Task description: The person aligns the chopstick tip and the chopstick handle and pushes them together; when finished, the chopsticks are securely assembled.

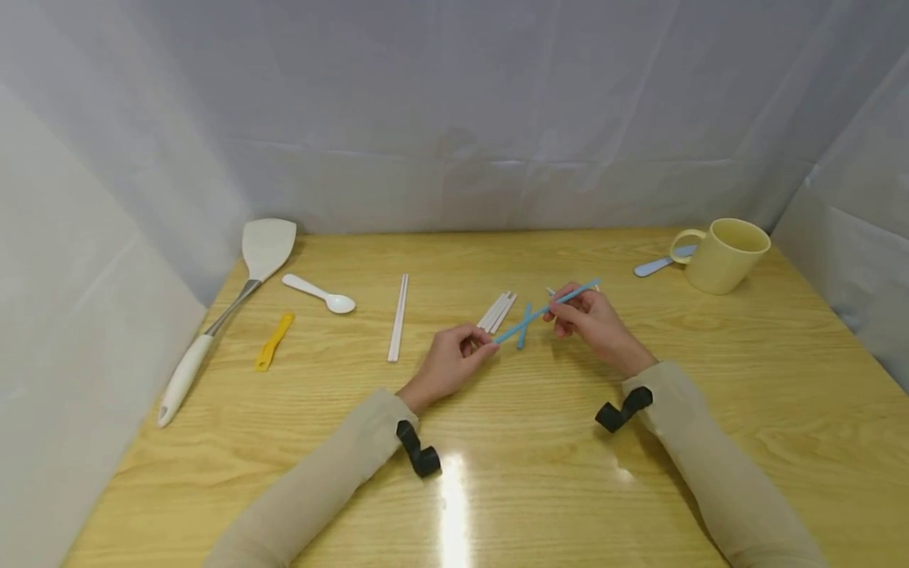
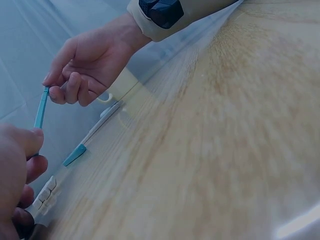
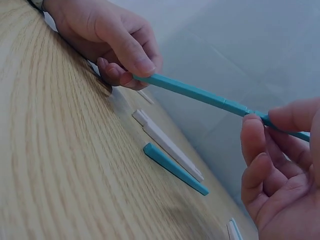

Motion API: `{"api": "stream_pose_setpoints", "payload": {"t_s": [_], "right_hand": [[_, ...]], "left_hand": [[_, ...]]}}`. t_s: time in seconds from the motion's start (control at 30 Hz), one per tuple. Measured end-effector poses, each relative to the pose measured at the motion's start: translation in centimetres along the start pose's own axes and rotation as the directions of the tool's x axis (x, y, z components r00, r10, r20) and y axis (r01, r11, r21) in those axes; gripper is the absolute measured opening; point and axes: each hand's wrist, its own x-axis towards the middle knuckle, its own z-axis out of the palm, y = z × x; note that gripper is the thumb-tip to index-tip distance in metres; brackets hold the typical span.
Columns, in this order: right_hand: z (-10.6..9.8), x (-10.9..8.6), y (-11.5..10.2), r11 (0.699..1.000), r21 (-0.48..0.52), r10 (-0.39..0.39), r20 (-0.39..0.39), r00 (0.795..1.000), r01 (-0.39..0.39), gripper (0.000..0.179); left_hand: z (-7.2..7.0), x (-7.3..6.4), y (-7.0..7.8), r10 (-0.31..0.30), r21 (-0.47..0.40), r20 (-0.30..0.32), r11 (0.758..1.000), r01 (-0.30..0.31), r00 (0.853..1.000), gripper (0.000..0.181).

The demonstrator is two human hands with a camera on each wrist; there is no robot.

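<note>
A slim blue chopstick (image 1: 543,313) is held slanting above the table between both hands, its right end higher. My left hand (image 1: 450,361) pinches its lower left end between thumb and fingers. Further along toward the other end, my right hand (image 1: 591,325) grips it with thumb and fingertips, and a short tip sticks out beyond. Fine joint lines show on the chopstick (image 3: 190,91) in the right wrist view. Underneath lies another blue stick (image 1: 521,339). Several short white sticks (image 1: 497,312) sit side by side just beyond my left hand.
Left of the hands lie a pair of white chopsticks (image 1: 398,319), a white spoon (image 1: 341,304), a small yellow utensil (image 1: 274,341) and a long white spatula (image 1: 268,246). A yellow mug (image 1: 724,260) stands at the back right, partly covering a pale utensil (image 1: 652,268). Cloth walls surround the table.
</note>
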Motion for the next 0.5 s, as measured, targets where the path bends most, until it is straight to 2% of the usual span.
{"api": "stream_pose_setpoints", "payload": {"t_s": [0.2,0.5], "right_hand": [[-0.08,0.03,0.07,1.0,-0.013,-0.004,0.057,0.998,0.005,0.012],[0.19,-0.13,0.1,1.0,-0.008,0.007,0.048,0.999,-0.007,0.011]], "left_hand": [[-0.05,-0.02,0.01,0.02,-0.002,-0.006,1.0,-0.02,1.0,0.012],[0.11,-0.22,-0.09,0.077,-0.001,0.014,0.997,-0.077,0.997,0.009]]}}
